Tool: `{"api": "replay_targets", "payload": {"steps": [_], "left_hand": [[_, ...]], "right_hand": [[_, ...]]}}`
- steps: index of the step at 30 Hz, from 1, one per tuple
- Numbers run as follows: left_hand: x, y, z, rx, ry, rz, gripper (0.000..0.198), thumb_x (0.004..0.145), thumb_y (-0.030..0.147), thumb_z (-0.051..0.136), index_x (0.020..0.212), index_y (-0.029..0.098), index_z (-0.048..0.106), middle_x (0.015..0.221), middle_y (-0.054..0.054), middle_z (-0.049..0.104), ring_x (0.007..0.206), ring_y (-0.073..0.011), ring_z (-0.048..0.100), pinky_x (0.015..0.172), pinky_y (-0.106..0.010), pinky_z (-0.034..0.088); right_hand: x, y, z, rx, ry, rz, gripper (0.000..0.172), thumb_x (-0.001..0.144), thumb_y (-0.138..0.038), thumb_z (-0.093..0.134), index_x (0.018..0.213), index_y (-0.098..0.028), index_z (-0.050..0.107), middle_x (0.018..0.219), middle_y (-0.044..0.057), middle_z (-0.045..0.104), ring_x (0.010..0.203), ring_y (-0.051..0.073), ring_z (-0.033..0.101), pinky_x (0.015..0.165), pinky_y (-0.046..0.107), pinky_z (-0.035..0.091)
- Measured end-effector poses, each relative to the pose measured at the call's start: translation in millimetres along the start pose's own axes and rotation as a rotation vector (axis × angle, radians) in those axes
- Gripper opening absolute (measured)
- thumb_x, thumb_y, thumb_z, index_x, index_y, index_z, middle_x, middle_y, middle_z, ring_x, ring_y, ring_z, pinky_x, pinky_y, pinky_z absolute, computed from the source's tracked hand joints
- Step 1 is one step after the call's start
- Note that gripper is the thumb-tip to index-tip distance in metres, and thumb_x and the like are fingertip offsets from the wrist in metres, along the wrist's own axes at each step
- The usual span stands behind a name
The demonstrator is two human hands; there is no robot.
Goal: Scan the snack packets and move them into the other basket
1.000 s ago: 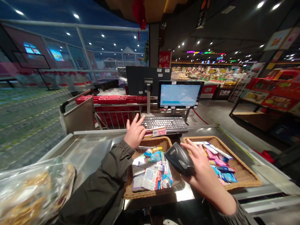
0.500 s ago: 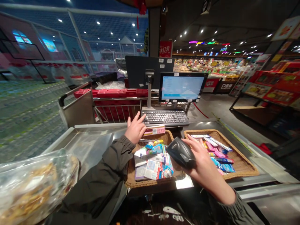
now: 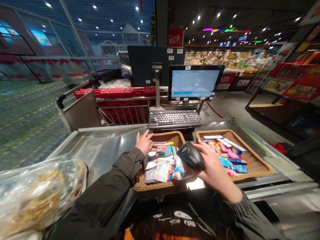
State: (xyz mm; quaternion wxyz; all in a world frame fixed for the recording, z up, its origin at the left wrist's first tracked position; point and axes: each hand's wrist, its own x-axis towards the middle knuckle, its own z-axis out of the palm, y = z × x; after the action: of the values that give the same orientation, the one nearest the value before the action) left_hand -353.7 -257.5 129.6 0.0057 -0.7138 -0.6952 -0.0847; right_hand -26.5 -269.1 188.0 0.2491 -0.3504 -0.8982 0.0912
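Note:
My left hand point(image 3: 144, 143) is open, its fingers spread above the back left rim of a wicker basket point(image 3: 163, 186). Packaged small goods point(image 3: 163, 166) fill that basket: boxes, colourful packets and cards with barcodes. My right hand point(image 3: 212, 163) is wrapped round a black barcode scanner point(image 3: 191, 155), which hangs over the gap between this basket and a second one. The second wicker basket point(image 3: 261, 168), on the right, contains more packets and boxes point(image 3: 231, 150), partly covered by my right hand.
A black keyboard point(image 3: 175, 117) lies behind the baskets, below a lit screen point(image 3: 195, 83). Another monitor point(image 3: 142, 65) shows its back. A clear plastic bag point(image 3: 45, 196) of brownish food lies at the left. Behind the metal counter point(image 3: 100, 146) stands a cart point(image 3: 122, 111) with red crates.
The pink box that was above the basket's back edge has dropped in among the other goods. My left hand has come down and back from the keyboard. The scanner stays in my right hand.

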Motion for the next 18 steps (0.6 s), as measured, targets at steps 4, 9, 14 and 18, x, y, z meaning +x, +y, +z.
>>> {"api": "replay_targets", "payload": {"steps": [4, 9, 14, 18], "left_hand": [[1, -15, 18.9, 0.081, 0.015, -0.084, 0.029, 0.088, 0.021, 0.048, 0.083, 0.02, 0.076, 0.144, -0.012, 0.054, 0.145, -0.0353, 0.028, 0.113, -0.074, 0.008], [1, -34, 31.7, 0.201, -0.026, -0.109, 0.035, 0.082, 0.012, 0.044, 0.088, 0.017, 0.078, 0.145, -0.017, 0.051, 0.146, -0.0371, 0.025, 0.111, -0.074, 0.008], [3, -34, 29.1, 0.2, -0.026, -0.148, 0.038, 0.08, 0.011, 0.043, 0.09, 0.017, 0.079, 0.14, -0.019, 0.055, 0.146, -0.0375, 0.027, 0.114, -0.072, 0.003], [6, -31, 20.2, 0.254, 0.041, -0.122, 0.041, 0.085, 0.011, 0.038, 0.088, 0.016, 0.078, 0.136, -0.02, 0.058, 0.144, -0.0364, 0.031, 0.115, -0.07, 0.006]], "right_hand": [[-3, 2, 0, 0.01, -0.001, 0.026, 0.052, 0.071, -0.018, 0.06, 0.122, -0.019, 0.061, 0.136, 0.014, 0.055, 0.139, 0.04, 0.036, 0.113, 0.069, 0.02], [-7, 8, 0, 0.016, 0.008, 0.056, 0.047, 0.072, -0.019, 0.061, 0.119, -0.018, 0.062, 0.134, 0.014, 0.056, 0.138, 0.04, 0.037, 0.113, 0.07, 0.018], [-11, 17, -2, 0.014, 0.038, 0.047, 0.045, 0.072, -0.019, 0.06, 0.117, -0.019, 0.062, 0.132, 0.014, 0.057, 0.136, 0.039, 0.04, 0.113, 0.069, 0.019], [-16, 30, -9, -0.007, 0.095, 0.066, 0.045, 0.074, -0.022, 0.061, 0.119, -0.018, 0.062, 0.131, 0.016, 0.058, 0.136, 0.039, 0.041, 0.113, 0.066, 0.024]]}}
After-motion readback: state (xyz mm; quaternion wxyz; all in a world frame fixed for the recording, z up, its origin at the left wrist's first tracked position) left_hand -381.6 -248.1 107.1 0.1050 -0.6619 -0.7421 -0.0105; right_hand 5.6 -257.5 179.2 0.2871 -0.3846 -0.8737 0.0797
